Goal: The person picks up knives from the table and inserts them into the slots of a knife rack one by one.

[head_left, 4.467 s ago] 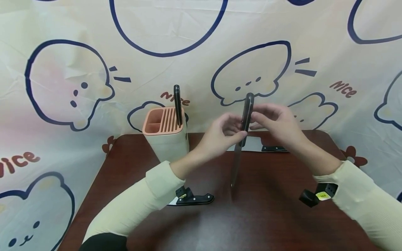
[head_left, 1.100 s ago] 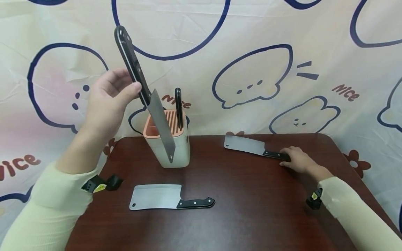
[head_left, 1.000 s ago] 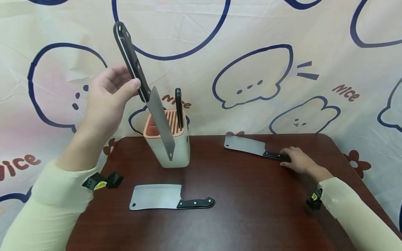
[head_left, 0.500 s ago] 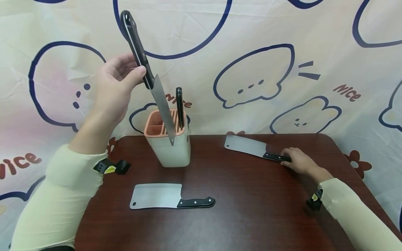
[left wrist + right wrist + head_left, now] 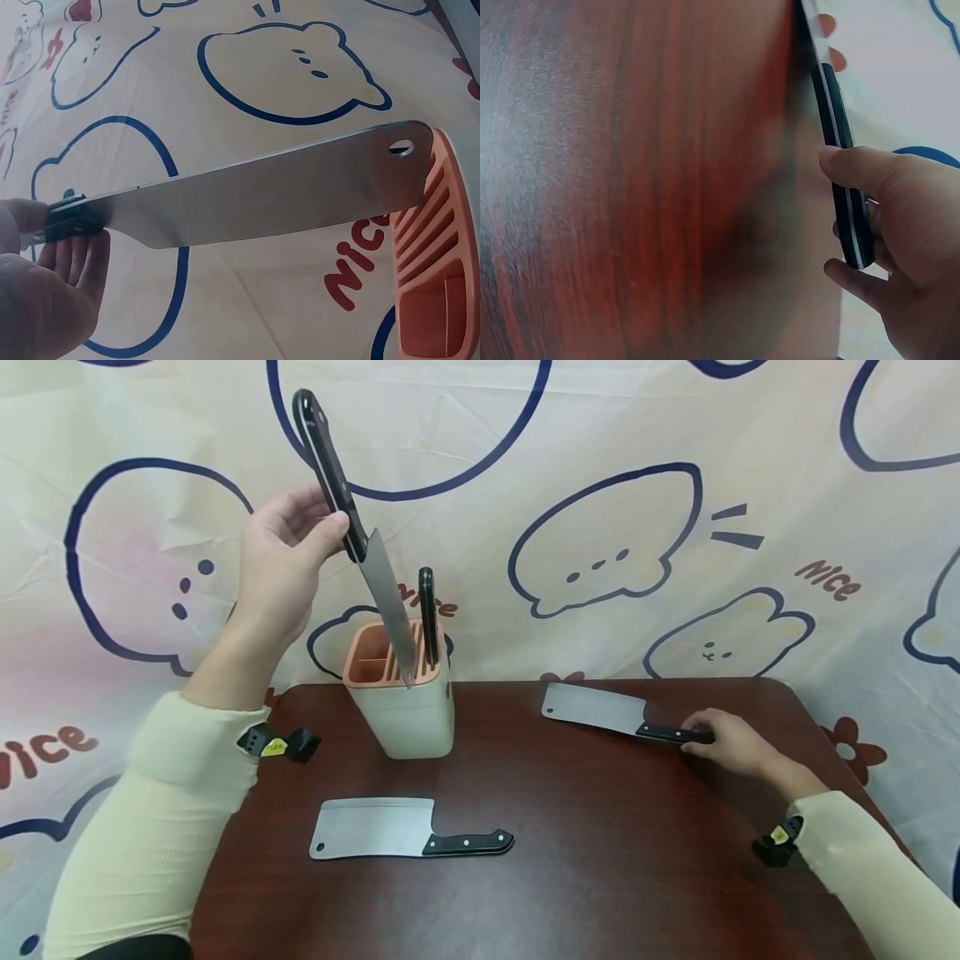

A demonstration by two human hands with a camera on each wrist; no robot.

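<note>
My left hand pinches the black handle of a cleaver, its blade pointing down and to the right. The blade's lower end overlaps the slotted top of a knife holder in the head view; in the left wrist view the blade end with its hole is right at the slots. My right hand grips the handle of another cleaver low over the far right of the table. A third cleaver lies flat at the front, handle to the right.
The cream holder has a salmon top with open compartments at left and slots at right. One black-handled knife stands in its right-hand slot. The brown table ends at a printed cloth backdrop.
Earlier both hands were at one upright cleaver mid-table. Since then my left hand has carried it to the holder, recently rising and moving right. My right hand has shifted its cleaver slightly right.
</note>
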